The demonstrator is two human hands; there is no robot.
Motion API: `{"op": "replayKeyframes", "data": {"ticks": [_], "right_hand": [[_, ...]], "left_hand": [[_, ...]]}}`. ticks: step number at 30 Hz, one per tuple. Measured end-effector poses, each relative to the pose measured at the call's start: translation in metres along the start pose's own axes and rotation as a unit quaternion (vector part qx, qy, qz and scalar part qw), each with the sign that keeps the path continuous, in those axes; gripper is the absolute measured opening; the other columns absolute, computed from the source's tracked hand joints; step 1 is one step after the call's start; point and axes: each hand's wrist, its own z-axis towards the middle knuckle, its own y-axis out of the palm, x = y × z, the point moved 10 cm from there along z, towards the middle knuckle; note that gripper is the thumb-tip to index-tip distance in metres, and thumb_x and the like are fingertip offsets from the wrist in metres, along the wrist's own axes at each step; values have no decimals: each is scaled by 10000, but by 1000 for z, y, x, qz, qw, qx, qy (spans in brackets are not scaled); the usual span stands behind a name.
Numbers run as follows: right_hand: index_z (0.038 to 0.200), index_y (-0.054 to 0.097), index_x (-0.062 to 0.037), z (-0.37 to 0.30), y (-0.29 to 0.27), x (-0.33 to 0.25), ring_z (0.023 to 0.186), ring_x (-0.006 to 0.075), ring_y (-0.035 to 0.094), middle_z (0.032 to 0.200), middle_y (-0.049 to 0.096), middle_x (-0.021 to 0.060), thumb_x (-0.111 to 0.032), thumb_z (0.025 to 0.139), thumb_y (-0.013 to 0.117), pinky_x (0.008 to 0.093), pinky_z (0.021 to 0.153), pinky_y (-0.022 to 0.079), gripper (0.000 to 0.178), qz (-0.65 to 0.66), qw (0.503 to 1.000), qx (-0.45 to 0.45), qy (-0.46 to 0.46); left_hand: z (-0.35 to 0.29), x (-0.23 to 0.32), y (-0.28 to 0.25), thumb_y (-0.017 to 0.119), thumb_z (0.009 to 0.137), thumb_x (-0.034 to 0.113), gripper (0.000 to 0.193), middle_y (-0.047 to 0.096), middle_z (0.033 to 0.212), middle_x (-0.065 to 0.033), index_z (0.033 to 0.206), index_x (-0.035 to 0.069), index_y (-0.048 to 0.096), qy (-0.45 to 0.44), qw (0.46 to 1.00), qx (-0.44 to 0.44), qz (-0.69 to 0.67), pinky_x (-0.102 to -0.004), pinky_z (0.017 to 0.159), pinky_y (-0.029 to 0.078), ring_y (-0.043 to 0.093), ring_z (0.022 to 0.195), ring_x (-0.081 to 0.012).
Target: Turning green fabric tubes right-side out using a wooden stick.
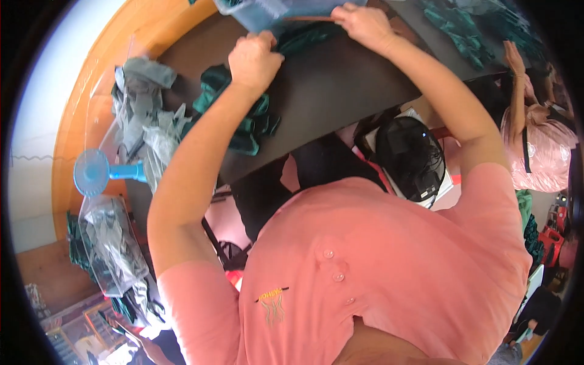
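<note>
Both my arms reach forward over a dark table (310, 103). My left hand (255, 61) is closed in a fist beside dark green shiny cloth (304, 39); what its fingers grip, if anything, is hidden. My right hand (364, 27) is closed at the end of a thin reddish-brown strip (309, 18), which points left across the front of a translucent bluish plastic bin (261, 11) at the table's far side. More crumpled dark green cloth (246, 131) lies near my left forearm.
Grey cloth and clear plastic (143, 100) lie at the left, with a small blue fan (91, 171) and a clear bin of grey cloth (112, 243). A black round fan (410, 158) stands below the table edge. Another person in pink (538, 146) is at the right.
</note>
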Motion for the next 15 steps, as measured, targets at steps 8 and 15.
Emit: {"op": "replayKeyframes", "data": {"ticks": [8,15], "right_hand": [[833,549,-115,-53,-102,-16,542,144,524,616,431,6,-375,949,510,279,461,366,288,373,904,-19,211],[766,524,-24,-117,-65,-153,488,127,460,553,410,7,-304,964,505,266,490,376,343,790,490,-183,320]], "left_hand": [[-108,-58,-94,765,768,147,183,591,645,3,793,-13,682,-253,944,-20,-212,-245,588,438,534,611,-93],[-148,-61,-64,762,709,306,342,584,576,-162,701,-20,659,-298,940,-137,-94,-355,583,457,567,553,-263]]}}
